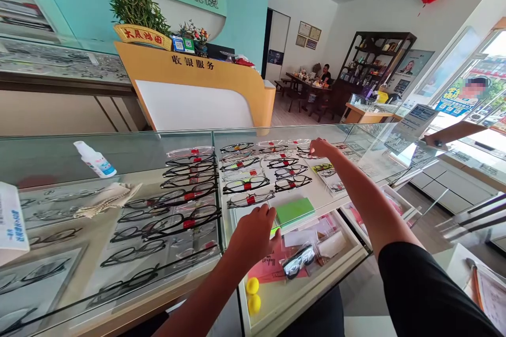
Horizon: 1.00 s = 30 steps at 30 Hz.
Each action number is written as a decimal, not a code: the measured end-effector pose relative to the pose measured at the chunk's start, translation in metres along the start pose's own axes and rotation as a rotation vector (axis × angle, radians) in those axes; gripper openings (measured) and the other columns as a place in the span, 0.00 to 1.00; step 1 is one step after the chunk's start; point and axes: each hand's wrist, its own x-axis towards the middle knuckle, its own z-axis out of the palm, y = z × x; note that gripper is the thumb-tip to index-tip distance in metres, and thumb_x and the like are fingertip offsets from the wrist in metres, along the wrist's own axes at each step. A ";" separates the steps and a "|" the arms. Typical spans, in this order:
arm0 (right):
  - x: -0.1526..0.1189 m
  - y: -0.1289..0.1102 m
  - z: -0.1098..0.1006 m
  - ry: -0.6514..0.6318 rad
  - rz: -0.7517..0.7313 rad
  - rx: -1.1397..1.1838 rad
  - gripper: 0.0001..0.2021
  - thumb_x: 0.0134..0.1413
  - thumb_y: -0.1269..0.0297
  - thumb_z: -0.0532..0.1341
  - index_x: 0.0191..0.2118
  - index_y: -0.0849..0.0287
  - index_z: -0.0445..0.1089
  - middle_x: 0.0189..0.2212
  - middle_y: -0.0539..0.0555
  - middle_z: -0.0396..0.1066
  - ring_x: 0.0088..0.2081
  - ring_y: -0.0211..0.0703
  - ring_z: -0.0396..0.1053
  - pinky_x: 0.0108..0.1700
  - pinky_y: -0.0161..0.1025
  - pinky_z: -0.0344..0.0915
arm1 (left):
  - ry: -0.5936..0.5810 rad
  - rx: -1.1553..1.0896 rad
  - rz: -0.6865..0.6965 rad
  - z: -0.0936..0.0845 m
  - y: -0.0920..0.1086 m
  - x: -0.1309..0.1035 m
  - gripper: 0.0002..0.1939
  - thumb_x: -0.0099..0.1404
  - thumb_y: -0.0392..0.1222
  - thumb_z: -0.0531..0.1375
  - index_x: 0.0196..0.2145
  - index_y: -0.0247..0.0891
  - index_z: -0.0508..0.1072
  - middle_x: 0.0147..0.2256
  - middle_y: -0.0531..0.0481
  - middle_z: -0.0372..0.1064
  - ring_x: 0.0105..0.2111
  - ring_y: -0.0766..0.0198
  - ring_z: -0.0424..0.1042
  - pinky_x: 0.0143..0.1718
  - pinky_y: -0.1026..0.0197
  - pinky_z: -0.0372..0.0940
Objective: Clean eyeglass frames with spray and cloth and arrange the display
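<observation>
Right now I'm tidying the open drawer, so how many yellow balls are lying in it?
2: one yellow ball and a second yellow ball touching just below it, at the drawer's near-left corner, below the left hand. Others may be hidden.

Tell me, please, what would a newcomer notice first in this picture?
Rows of spectacle frames with red tags fill the glass display case. The right hand reaches to the far frames, and the left hand rests near a green pad on the pulled-out tray. Behind stands an orange cashier counter.
</observation>
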 end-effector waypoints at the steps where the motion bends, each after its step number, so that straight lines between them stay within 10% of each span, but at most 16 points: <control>1: -0.003 0.003 0.001 -0.028 0.019 -0.001 0.19 0.76 0.53 0.70 0.64 0.57 0.78 0.65 0.61 0.77 0.64 0.57 0.77 0.67 0.61 0.77 | -0.008 0.000 0.004 -0.001 0.000 0.000 0.18 0.78 0.47 0.62 0.59 0.36 0.77 0.53 0.36 0.78 0.50 0.45 0.81 0.41 0.51 0.74; 20: -0.125 0.033 0.008 -0.117 0.349 0.129 0.18 0.75 0.51 0.70 0.58 0.59 0.81 0.61 0.60 0.81 0.65 0.58 0.77 0.69 0.62 0.72 | 0.069 0.048 0.023 -0.003 0.004 0.000 0.18 0.80 0.48 0.57 0.58 0.36 0.76 0.54 0.34 0.77 0.50 0.45 0.81 0.43 0.51 0.72; 30: -0.242 0.002 -0.012 -0.250 -0.149 0.475 0.13 0.67 0.54 0.70 0.51 0.52 0.88 0.54 0.58 0.85 0.56 0.55 0.80 0.58 0.43 0.73 | 0.099 0.018 0.061 -0.004 0.003 -0.006 0.16 0.79 0.49 0.58 0.55 0.38 0.76 0.53 0.36 0.76 0.51 0.44 0.79 0.41 0.49 0.69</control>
